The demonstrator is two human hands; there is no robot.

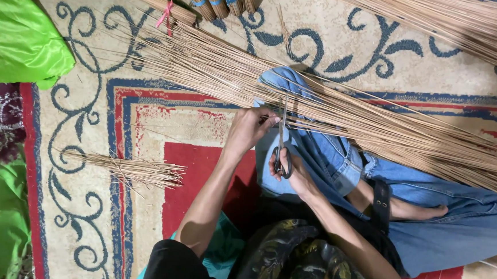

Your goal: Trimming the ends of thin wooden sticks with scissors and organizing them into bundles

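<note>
Left hand (pixel 249 127) pinches thin tan broom sticks (pixel 342 113) lying across the blue-jeaned knee; right hand (pixel 293 172) grips black-handled metal scissors (pixel 282 141) upright against them.

left arm: bare, stretched forward from the lower frame, elbow slightly bent
left hand (pixel 250 128): fingers curled shut in a pinch
right arm: bare, angled inward
right hand (pixel 292 174): fingers closed through handle loops, knuckles up

Right ends of the long sticks (pixel 376 127) beyond the frame edge.
</note>
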